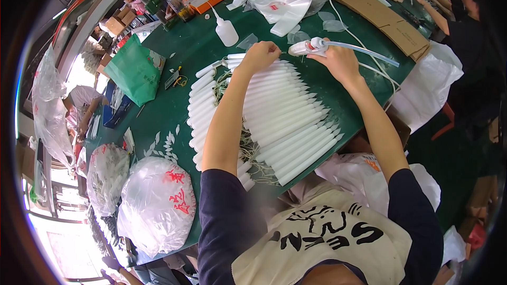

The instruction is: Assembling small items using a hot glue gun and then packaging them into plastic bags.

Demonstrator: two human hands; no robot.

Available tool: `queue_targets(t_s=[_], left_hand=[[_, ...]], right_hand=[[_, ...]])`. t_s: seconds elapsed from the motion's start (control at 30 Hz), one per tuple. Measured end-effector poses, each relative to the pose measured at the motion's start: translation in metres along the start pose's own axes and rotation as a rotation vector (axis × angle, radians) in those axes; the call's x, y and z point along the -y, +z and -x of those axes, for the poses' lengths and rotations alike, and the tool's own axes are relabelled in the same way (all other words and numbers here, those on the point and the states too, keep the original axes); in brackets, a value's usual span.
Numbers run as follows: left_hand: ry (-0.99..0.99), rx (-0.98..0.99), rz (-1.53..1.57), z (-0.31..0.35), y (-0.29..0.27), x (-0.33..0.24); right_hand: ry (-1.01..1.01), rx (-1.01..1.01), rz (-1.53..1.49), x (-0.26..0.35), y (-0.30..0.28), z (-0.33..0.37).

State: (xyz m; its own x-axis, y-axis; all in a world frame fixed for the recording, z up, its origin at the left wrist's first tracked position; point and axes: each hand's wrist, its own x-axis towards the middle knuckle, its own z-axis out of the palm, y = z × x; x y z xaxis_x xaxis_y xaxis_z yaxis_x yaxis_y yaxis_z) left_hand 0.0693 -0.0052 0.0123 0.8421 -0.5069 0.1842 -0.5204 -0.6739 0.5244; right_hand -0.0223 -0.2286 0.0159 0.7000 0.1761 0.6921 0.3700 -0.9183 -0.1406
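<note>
Many white candle-shaped sticks [288,106] fill mid-frame. At upper centre, the left hand [259,56] pinches, contents unclear; the right hand [340,64] clasps a tube-fed dispenser [303,48]. Dosing tips seems in hand; next calls for careful aim.

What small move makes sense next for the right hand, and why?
I'd probably ease the white tool in the right hand slightly left, toward the left hand. Its front end faces that hand across a small gap, and that hand is curled near the far end of the row of white sticks. Whether it pinches anything is too small to tell.
</note>
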Motion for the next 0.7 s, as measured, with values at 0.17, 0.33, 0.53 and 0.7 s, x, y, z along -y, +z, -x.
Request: queue_targets(t_s=[0.17, 0.33, 0.53, 0.7], left_hand=[[0.008, 0.010, -0.006, 0.0001, 0.0005, -0.0028], [-0.002, -0.001, -0.007, 0.0011, -0.0003, -0.0018], [-0.008, -0.004, 0.008, 0.0020, -0.0012, -0.0022], [-0.015, -0.003, 0.004, 0.0020, -0.0010, 0.0003]], right_hand=[[-0.012, -0.009, -0.018, 0.0016, -0.0002, -0.0018], [-0.003, 0.009, -0.008, 0.0008, -0.0020, -0.0002], [0.010, 0.012, 0.022, 0.0002, -0.0013, -0.0004], [0.024, 0.023, 0.015, 0.0012, -0.0014, -0.0002]])
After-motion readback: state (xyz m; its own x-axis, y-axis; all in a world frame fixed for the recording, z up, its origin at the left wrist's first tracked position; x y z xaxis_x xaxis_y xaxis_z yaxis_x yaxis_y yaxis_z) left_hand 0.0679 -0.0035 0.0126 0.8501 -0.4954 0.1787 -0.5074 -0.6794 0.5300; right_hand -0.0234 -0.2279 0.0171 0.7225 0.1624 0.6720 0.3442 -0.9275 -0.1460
